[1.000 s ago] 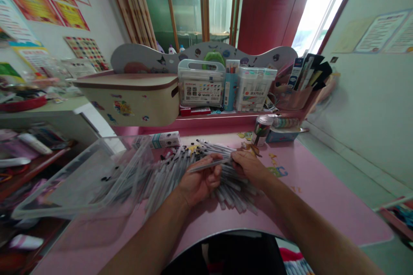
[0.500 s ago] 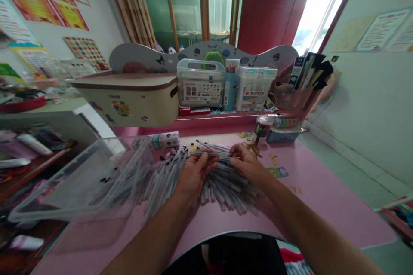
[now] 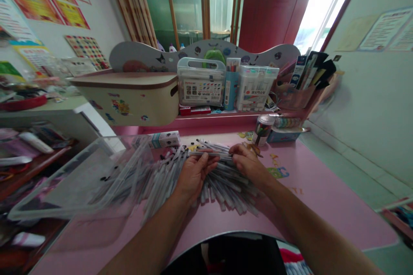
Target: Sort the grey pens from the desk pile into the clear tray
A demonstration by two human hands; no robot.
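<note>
Pen in left hand, above pens

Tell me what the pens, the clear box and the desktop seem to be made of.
Pens: probably smooth plastic, judging by their pale, translucent-looking barrels.
Clear box: likely rigid plastic, glossy; pens show through its wall.
Desktop: perhaps laminate, smooth pink with printed figures; its core is hidden.

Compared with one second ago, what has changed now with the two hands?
The left hand has turned from palm up to thumb on top and moved slightly forward, gripping a pen. The right hand stays near the pen's right end. The pen pile and clear bin look unchanged.
</note>
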